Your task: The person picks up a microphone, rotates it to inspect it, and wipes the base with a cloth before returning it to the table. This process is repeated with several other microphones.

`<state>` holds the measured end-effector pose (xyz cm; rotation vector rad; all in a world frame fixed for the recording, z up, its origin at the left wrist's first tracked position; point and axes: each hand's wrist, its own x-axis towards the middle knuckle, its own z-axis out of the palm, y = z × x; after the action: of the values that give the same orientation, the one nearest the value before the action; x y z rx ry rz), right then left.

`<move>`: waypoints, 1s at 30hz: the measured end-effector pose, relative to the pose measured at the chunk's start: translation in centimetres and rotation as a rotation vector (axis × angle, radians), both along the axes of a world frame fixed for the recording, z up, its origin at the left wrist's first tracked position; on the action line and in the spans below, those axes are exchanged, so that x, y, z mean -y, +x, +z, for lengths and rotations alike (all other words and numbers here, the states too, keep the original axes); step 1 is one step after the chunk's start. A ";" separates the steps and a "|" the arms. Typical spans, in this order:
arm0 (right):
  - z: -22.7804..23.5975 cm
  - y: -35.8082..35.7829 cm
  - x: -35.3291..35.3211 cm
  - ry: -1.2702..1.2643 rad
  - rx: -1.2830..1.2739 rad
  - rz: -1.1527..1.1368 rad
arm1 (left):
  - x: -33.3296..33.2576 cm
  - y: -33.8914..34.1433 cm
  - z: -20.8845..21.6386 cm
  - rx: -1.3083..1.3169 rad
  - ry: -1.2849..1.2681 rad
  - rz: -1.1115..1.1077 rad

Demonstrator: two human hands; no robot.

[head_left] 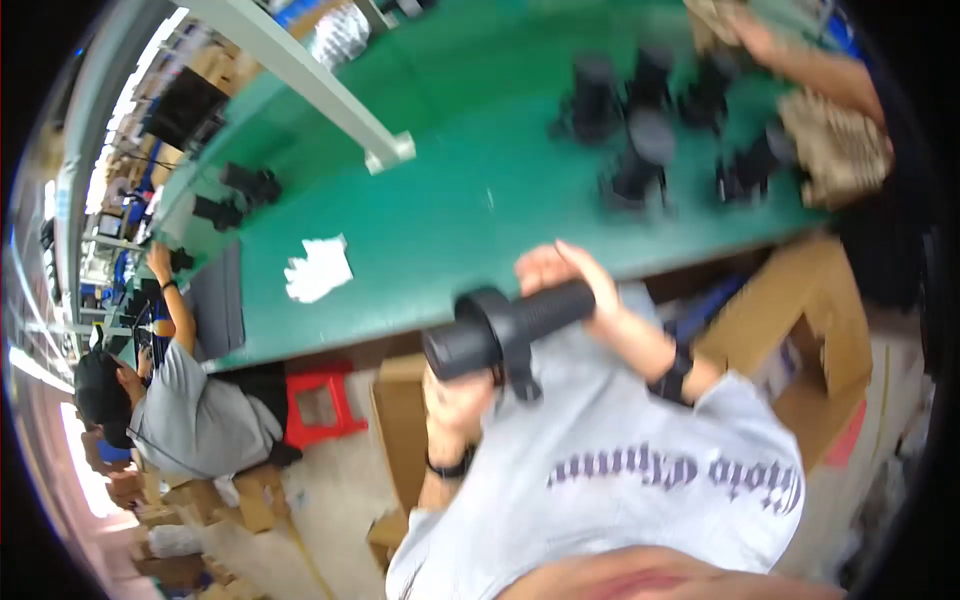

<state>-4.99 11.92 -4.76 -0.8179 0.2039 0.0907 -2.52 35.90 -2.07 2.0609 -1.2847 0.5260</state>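
In front of my chest a black cylindrical device (545,312) is held at a slant, its right end higher. A dark ring-shaped collar with a protruding tab sits around its middle. My left hand (456,404) is closed around the lower left end from below, and the device hides part of its fingers. At the upper right end my right hand (598,284) holds the device, palm against that end, with fingers partly behind it. Motion blur softens both hands. A white glove (319,269) lies on the green bench (430,230) beyond them.
Several similar black devices (640,155) stand at the bench's far right, near a co-worker's arm (820,70). Another person (205,405) works at the left beside a red stool (325,405). Open cardboard boxes (835,330) flank me below the bench edge. A metal post (300,80) rises from the bench.
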 end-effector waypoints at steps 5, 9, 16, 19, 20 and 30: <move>-0.2 -9.1 -1.4 -0.135 0.005 0.064 | -1.0 -2.5 -0.5 0.086 -0.074 -0.216; -4.1 -13.7 0.3 -0.216 -0.242 -0.142 | 0.5 -5.8 -0.3 -0.063 0.247 -0.312; -4.1 -14.8 1.0 -1.039 0.003 -0.222 | -2.4 -10.3 -3.0 -0.512 0.481 0.024; -5.3 -14.7 2.0 -0.913 -0.047 -0.134 | -3.3 -11.6 -5.2 -0.600 0.316 0.007; -8.6 -13.9 2.9 -0.922 0.081 -0.221 | -3.5 -11.8 -5.8 -0.599 0.314 0.012; -5.4 -15.9 2.8 -1.200 0.173 0.087 | -4.3 -11.8 -4.4 -0.779 0.352 -0.100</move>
<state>-20.91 9.15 -10.20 -2.0213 0.0373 -0.0354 -14.35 40.21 -6.46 2.1217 -1.0217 -0.5512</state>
